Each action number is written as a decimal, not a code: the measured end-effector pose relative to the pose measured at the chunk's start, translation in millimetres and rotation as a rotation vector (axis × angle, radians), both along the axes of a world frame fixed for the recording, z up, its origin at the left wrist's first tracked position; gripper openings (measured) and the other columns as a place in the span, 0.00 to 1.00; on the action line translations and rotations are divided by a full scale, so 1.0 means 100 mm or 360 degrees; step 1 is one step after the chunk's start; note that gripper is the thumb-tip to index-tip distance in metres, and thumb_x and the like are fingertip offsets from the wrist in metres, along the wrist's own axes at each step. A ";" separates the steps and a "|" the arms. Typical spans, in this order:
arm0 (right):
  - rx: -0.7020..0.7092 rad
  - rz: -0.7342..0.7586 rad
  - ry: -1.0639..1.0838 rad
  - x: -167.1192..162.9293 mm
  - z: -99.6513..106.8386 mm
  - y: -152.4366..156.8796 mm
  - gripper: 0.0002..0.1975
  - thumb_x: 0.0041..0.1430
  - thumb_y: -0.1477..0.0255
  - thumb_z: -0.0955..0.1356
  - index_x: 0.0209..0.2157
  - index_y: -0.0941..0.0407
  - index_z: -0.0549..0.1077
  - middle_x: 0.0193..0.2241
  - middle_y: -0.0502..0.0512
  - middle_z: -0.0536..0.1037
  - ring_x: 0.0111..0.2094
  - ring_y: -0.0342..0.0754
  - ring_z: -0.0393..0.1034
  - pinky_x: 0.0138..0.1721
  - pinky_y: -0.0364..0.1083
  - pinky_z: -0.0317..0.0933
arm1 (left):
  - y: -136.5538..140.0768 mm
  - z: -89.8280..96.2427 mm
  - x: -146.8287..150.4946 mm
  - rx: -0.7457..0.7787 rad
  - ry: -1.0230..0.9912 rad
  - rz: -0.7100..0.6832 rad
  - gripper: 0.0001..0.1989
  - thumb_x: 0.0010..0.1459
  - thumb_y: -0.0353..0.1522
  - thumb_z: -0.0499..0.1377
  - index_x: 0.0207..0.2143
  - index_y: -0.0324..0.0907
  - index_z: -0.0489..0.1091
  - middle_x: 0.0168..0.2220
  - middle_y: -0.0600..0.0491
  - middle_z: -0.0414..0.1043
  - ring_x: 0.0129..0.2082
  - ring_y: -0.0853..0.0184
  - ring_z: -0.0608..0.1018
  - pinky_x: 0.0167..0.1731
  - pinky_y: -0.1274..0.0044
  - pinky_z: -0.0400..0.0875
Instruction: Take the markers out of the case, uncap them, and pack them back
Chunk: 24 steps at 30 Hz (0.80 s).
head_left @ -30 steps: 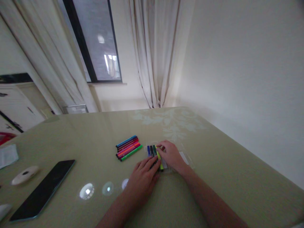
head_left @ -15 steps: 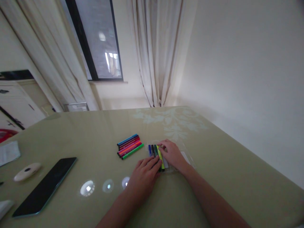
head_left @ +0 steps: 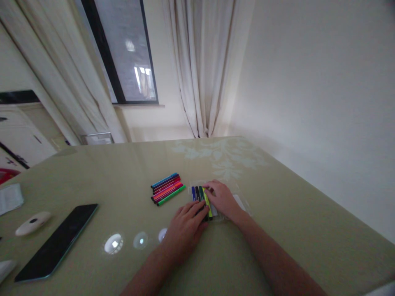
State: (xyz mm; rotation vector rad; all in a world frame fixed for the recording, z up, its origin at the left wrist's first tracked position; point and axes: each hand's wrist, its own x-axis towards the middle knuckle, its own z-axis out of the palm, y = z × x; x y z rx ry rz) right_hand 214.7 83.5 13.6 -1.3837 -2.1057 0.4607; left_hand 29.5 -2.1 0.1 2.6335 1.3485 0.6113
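Several dark markers, among them a blue marker (head_left: 193, 193), lie side by side in a clear plastic case (head_left: 219, 218). A yellow marker (head_left: 207, 201) lies slightly slanted at their right. My right hand (head_left: 221, 199) has its thumb and fingertips closed at the upper end of the yellow marker. Flat across the lower part of the dark markers rests my left hand (head_left: 189, 224), its fingers stretched out and partly hiding them. Left of the case is a loose group of markers in several colours, with a green marker (head_left: 171, 195) nearest me.
A dark tablet or large phone (head_left: 57, 242) lies at the left of the glossy table (head_left: 129, 172). Beyond it are a white oval object (head_left: 33, 223) and a folded white paper or cloth (head_left: 11, 199). A wall (head_left: 308, 102) borders the table's right side.
The view has shifted very slightly. Both hands keep nearly the same places at the case, and the markers look unmoved.
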 end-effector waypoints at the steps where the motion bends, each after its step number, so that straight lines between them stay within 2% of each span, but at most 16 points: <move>1: -0.0005 -0.0003 -0.0002 0.00 0.00 0.00 0.12 0.63 0.76 0.67 0.44 0.57 0.81 0.41 0.58 0.81 0.38 0.48 0.75 0.46 0.45 0.66 | 0.02 0.00 -0.03 0.0011 -0.0056 0.0011 0.23 0.71 0.37 0.55 0.66 0.50 0.63 0.64 0.51 0.69 0.62 0.58 0.70 0.61 0.62 0.67; 3: -0.0027 -0.0014 0.0004 0.00 0.02 -0.01 0.12 0.64 0.76 0.67 0.45 0.57 0.81 0.41 0.58 0.81 0.38 0.48 0.75 0.46 0.45 0.66 | 0.09 0.03 -0.13 0.0054 -0.0151 0.0157 0.19 0.72 0.37 0.52 0.62 0.48 0.67 0.60 0.49 0.72 0.59 0.59 0.73 0.59 0.64 0.68; 5: -0.0045 -0.0028 0.0014 0.00 0.04 -0.01 0.12 0.64 0.76 0.67 0.45 0.58 0.81 0.41 0.58 0.81 0.38 0.47 0.75 0.45 0.45 0.66 | 0.17 0.07 -0.26 0.0116 -0.0149 0.0487 0.16 0.72 0.34 0.50 0.54 0.45 0.73 0.53 0.47 0.75 0.54 0.58 0.75 0.56 0.64 0.70; 7: -0.0045 -0.0031 0.0018 0.00 0.05 -0.02 0.12 0.65 0.77 0.66 0.45 0.58 0.81 0.41 0.58 0.80 0.37 0.47 0.75 0.45 0.44 0.65 | 0.22 0.12 -0.40 0.0158 0.0006 0.0873 0.13 0.70 0.33 0.52 0.49 0.42 0.74 0.49 0.45 0.75 0.51 0.54 0.75 0.52 0.62 0.70; 10: -0.0024 -0.0026 0.0012 -0.01 0.05 -0.02 0.12 0.65 0.76 0.67 0.45 0.58 0.80 0.41 0.58 0.80 0.37 0.47 0.75 0.45 0.45 0.65 | 0.25 0.17 -0.51 0.0111 0.0213 0.1125 0.10 0.67 0.33 0.55 0.46 0.41 0.73 0.48 0.44 0.73 0.49 0.52 0.74 0.49 0.63 0.70; 14: 0.0000 -0.0042 0.0026 -0.01 0.05 -0.02 0.10 0.65 0.76 0.67 0.44 0.58 0.80 0.41 0.57 0.80 0.37 0.46 0.75 0.45 0.45 0.65 | 0.23 0.18 -0.50 0.0018 0.0266 0.1076 0.08 0.67 0.35 0.55 0.42 0.42 0.72 0.45 0.46 0.74 0.48 0.54 0.74 0.47 0.65 0.70; 17: 0.0028 -0.0034 0.0103 -0.02 0.08 -0.03 0.10 0.65 0.76 0.67 0.44 0.58 0.80 0.40 0.57 0.81 0.37 0.46 0.75 0.44 0.45 0.66 | 0.25 0.16 -0.50 0.0000 0.0164 0.0991 0.06 0.67 0.33 0.54 0.38 0.44 0.71 0.41 0.48 0.76 0.46 0.55 0.75 0.46 0.66 0.70; 21: 0.0042 -0.0017 0.0324 -0.05 0.12 -0.05 0.08 0.65 0.71 0.68 0.41 0.56 0.81 0.37 0.56 0.82 0.36 0.47 0.75 0.42 0.45 0.67 | 0.28 0.12 -0.49 0.0074 -0.0336 0.0882 0.09 0.68 0.35 0.52 0.39 0.44 0.70 0.40 0.47 0.77 0.43 0.56 0.77 0.46 0.63 0.72; 24: -0.0110 0.0041 0.0590 -0.09 0.14 -0.07 0.11 0.66 0.65 0.68 0.40 0.55 0.81 0.37 0.56 0.84 0.36 0.48 0.76 0.41 0.46 0.68 | 0.26 0.11 -0.39 0.0009 -0.0748 0.0745 0.12 0.69 0.40 0.51 0.43 0.44 0.71 0.42 0.48 0.77 0.41 0.58 0.79 0.43 0.65 0.74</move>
